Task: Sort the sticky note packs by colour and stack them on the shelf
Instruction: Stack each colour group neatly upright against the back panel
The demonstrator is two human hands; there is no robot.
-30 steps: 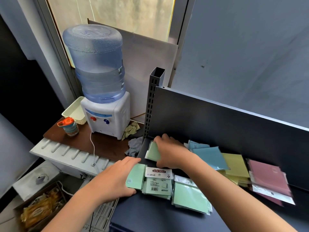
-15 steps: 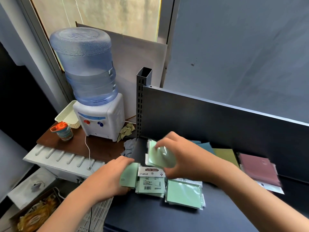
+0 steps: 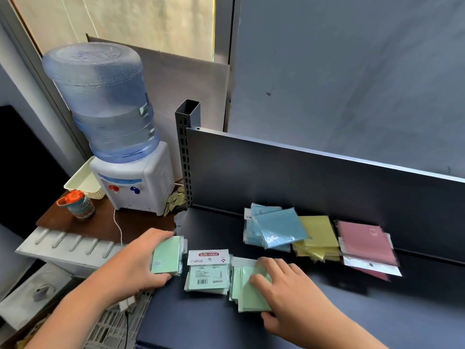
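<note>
On the dark shelf [image 3: 201, 321] lie three groups of green sticky note packs near the front. My left hand [image 3: 136, 263] grips the leftmost green stack [image 3: 167, 255] at the shelf's left edge. A middle green pile [image 3: 207, 273] shows a white "STICKY NOTE" header. My right hand [image 3: 289, 290] lies on the right green pile [image 3: 247, 295], fingers flat on top and thumb at its near edge. Farther back sit a blue pile [image 3: 275, 227], a yellow pile [image 3: 317, 238] and a pink pile [image 3: 364, 245], side by side.
The shelf's dark back panel [image 3: 314, 182] rises behind the piles, with a slotted upright post [image 3: 186, 147] at its left end. Left of the shelf a water dispenser [image 3: 125, 152] stands on a brown table beside a small orange-lidded jar [image 3: 76, 204].
My right hand carried a green pack from the back left of the shelf down onto the right green pile and now rests on it. My left hand stays on the leftmost green stack.
</note>
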